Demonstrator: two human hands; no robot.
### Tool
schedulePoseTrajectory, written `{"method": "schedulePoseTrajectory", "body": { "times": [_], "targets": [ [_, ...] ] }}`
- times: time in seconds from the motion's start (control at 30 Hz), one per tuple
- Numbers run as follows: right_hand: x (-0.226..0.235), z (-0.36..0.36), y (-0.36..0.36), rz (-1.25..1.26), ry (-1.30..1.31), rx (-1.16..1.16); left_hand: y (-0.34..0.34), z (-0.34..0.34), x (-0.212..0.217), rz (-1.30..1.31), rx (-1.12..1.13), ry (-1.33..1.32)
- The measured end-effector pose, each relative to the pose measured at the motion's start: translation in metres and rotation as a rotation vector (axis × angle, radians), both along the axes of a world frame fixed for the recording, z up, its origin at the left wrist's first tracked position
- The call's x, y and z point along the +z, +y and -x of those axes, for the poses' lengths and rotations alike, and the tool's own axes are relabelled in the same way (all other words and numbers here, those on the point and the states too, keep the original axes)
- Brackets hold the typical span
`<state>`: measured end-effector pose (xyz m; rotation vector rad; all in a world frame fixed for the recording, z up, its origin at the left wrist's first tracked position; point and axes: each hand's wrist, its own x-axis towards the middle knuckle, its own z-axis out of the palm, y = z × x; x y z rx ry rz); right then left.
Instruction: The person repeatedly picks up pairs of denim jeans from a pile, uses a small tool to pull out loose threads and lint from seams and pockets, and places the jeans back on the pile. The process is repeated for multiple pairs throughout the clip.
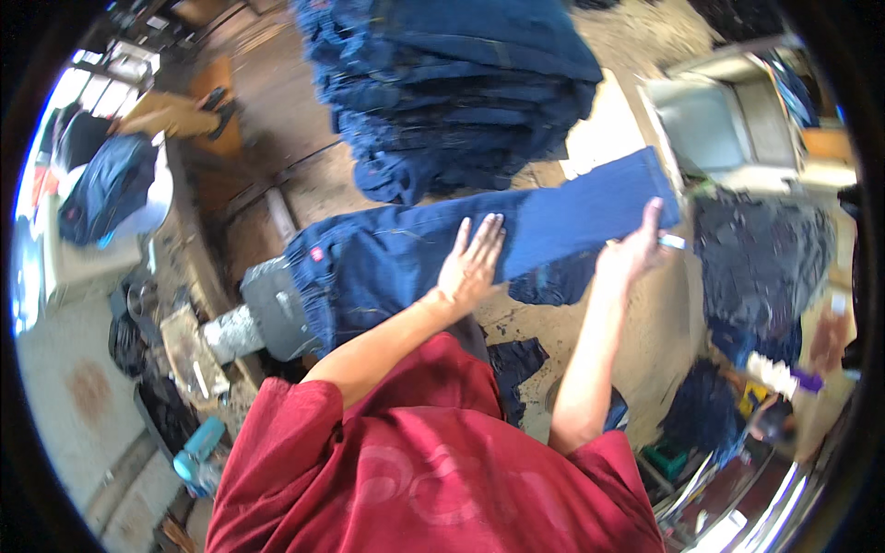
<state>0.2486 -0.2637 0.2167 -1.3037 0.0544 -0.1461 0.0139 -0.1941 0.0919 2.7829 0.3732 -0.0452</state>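
Observation:
A pair of dark blue jeans (pixel 378 241) lies stretched sideways before me, its elastic-looking waist at the left and a leg hem at the right. My left hand (pixel 472 267) rests flat on the middle of it, fingers spread. At the hem, my right hand (pixel 631 251) is closed on the edge of the leg, thumb uppermost. A small pale object (pixel 673 241) sticks out beside the right fingers; its kind is unclear. Under the waist end shows a grey block (pixel 275 309) on a pale round arm.
Just beyond the jeans rises a tall stack of folded denim (pixel 461 83). A white box-like bin (pixel 714 124) stands at the far right, above a dark cloth pile (pixel 765 258). At the left are a wooden ledge (pixel 207 253) and a light-blue bottle (pixel 198 447).

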Motion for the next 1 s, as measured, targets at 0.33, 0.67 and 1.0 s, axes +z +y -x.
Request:
{"method": "schedulePoseTrajectory", "body": {
  "times": [0.33,0.67,1.0],
  "targets": [
    [-0.052,0.322,0.124,0.711,-0.884,1.389,-0.023,0.042,-0.013,0.065,0.067,-0.213],
    [0.077,0.116,0.059,0.791,-0.324,0.546,0.044,0.095,0.016,0.132,0.326,-0.323],
    [0.022,0.112,-0.027,1.279,-0.12,0.883,0.122,0.319,0.063,-0.068,0.671,0.327]
  ]
}}
